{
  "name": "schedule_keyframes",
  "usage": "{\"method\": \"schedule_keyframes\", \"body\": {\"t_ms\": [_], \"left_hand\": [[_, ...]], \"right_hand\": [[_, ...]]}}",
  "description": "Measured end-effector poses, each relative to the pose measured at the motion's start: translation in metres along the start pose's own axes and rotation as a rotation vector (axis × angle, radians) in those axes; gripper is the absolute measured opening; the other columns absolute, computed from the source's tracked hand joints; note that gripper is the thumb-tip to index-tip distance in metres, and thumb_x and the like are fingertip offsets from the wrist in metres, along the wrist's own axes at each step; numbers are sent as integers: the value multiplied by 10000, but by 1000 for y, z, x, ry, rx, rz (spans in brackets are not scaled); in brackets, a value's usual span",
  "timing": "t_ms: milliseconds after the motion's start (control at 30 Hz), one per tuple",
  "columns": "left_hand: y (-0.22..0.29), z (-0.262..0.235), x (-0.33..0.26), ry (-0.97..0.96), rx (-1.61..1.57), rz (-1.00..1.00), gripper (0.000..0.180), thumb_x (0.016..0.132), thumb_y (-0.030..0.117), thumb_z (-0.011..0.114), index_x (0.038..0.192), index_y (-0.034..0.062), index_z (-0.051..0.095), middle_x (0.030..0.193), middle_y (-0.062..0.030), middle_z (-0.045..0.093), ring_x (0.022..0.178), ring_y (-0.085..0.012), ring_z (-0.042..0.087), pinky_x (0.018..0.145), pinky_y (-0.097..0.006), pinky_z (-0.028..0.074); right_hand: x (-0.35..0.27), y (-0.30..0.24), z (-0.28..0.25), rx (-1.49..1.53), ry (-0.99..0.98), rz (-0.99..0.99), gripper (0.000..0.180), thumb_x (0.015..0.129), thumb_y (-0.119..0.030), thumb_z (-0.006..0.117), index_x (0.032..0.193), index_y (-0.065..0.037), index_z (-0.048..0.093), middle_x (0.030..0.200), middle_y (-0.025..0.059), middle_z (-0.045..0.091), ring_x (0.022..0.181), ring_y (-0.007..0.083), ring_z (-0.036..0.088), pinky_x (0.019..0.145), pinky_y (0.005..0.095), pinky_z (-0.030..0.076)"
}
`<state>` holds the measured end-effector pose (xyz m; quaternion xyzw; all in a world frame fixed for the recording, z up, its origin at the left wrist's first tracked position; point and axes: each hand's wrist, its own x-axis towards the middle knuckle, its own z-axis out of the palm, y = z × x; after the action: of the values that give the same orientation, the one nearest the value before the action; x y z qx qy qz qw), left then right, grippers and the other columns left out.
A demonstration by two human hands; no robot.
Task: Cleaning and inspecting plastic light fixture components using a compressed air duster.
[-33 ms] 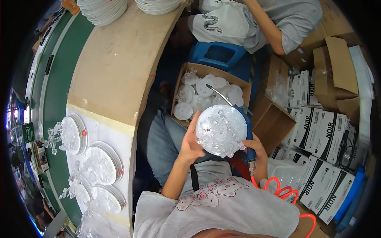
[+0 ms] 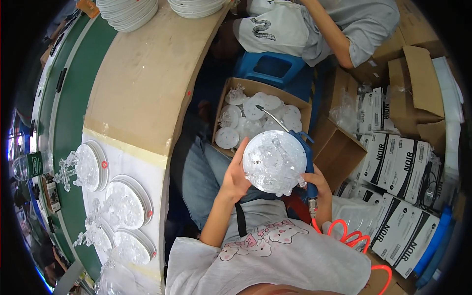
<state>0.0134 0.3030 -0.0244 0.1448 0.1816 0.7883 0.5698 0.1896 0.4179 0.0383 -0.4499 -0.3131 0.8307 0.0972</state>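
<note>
Above my lap, my left hand [image 2: 236,176] grips the left rim of a white round dish [image 2: 251,178], its thumb and fingers along the edge. A clear plastic piece [image 2: 276,160] with branching, bead-like ends lies across the dish and partly overhangs its near edge. My right hand [image 2: 318,189] is closed around a blue air blow gun [image 2: 309,167], its fingers also at the dish's right rim. The gun's thin metal nozzle [image 2: 273,119] points away past the dish, over a cardboard box [image 2: 219,110] of similar white discs and clear pieces. The trigger is mostly hidden.
On the left table [image 2: 147,93] stand several stacked dishes [image 2: 129,204] with clear pieces on them, and more dish stacks [image 2: 129,14] at the far end. A red coiled hose [image 2: 344,235] trails right. Cartons [image 2: 398,160] line the right side. Another person sits beyond, near a blue stool [image 2: 269,66].
The dish and the clear piece on it have turned or tilted slightly in my hands. The blow gun has stayed almost in place.
</note>
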Motion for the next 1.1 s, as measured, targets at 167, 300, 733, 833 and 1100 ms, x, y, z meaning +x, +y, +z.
{"method": "schedule_keyframes", "body": {"t_ms": [167,300,733,833,1100], "left_hand": [[-15,-31,-15,206,-145,-316,645,802,327,586,1298,33,295,1256,-134,429,1125,-242,457,923,-381,397],[-26,-46,-9,255,-659,-472,519,852,359,505,1249,48,386,1224,-126,469,1115,-262,460,969,-412,338],[-61,-176,97,548,-104,-134,634,857,549,326,1268,67,361,1266,-101,432,1158,-264,422,976,-395,341],[-73,-185,85,551,-119,-150,655,846,576,312,1278,86,358,1284,-96,416,1173,-268,406,987,-402,327],[-70,-187,71,574,-162,-156,627,850,553,344,1273,91,364,1274,-96,424,1165,-266,414,970,-398,348]], "right_hand": [[9,13,-8,-31,-115,4,522,683,-104,611,1160,40,456,1067,107,549,988,183,513,865,271,374],[11,16,-18,-16,-139,35,485,714,-123,596,1153,37,465,1022,127,560,903,202,547,824,294,405],[-27,37,-31,-336,-158,89,570,653,-103,547,1197,15,428,785,92,564,712,167,544,698,275,428],[-16,45,-29,-553,-114,-19,520,684,-120,548,1182,-6,451,775,51,550,696,127,520,687,259,425],[0,51,-21,-773,-147,15,459,698,-96,545,1142,-4,473,779,71,573,697,124,535,678,248,428]]}}
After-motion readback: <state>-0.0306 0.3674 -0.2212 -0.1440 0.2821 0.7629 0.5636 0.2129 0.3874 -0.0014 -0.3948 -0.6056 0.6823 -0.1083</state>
